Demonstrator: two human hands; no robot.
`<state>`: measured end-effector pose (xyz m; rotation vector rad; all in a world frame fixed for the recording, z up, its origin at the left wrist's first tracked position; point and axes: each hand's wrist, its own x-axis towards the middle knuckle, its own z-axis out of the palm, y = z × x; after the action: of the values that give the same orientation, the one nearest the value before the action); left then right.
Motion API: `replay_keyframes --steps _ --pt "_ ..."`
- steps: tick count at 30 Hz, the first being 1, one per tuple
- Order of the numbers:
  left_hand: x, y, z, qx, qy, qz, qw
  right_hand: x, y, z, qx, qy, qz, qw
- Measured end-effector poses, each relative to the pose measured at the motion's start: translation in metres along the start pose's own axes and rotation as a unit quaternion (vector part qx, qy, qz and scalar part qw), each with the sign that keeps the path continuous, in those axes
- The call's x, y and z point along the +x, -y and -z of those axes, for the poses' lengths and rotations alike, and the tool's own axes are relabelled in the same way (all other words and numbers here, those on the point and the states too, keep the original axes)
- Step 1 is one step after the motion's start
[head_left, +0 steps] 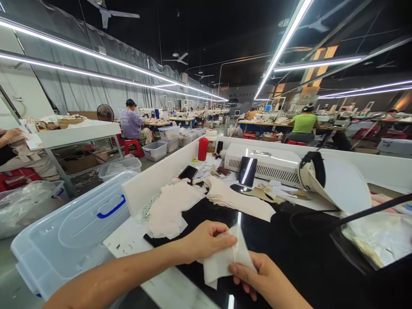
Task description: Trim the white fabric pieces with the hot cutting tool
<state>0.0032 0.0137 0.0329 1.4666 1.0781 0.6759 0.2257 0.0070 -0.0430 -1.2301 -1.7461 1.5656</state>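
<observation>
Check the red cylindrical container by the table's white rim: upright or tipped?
Upright: the red cylindrical container stands with its sides near vertical and its top uppermost.

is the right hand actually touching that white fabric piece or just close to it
Touching. The head view shows the right hand pinching the white fabric piece, its thumb pressed over the near edge.

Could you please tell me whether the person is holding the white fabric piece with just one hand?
No, the left hand and the right hand both grip the white fabric piece between thumb and fingers.
</observation>
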Motion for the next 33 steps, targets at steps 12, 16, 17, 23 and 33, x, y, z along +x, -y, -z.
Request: replay_keyframes --steps 12,16,17,23,33 --pt "0.003 -0.025 0.014 0.273 -0.010 -0.203 0.940 -0.007 0.032 0.013 -0.180 0.014 0.038 0.983" --pt "0.009 -0.014 0.010 0.506 -0.081 -0.402 0.759 -0.001 0.021 0.036 -0.276 -0.101 0.115 0.949" --pt "0.010 -0.005 0.006 0.545 -0.081 -0.444 0.707 0.000 0.016 0.041 -0.305 -0.127 0.133 0.935" --pt "0.006 0.046 -0.023 0.601 0.000 -0.472 0.645 0.005 -0.007 0.065 -0.465 -0.234 0.181 0.834" --pt "-0.008 0.042 -0.018 0.557 0.018 -0.466 0.687 -0.024 0.004 0.066 -0.567 -0.222 0.243 0.755"
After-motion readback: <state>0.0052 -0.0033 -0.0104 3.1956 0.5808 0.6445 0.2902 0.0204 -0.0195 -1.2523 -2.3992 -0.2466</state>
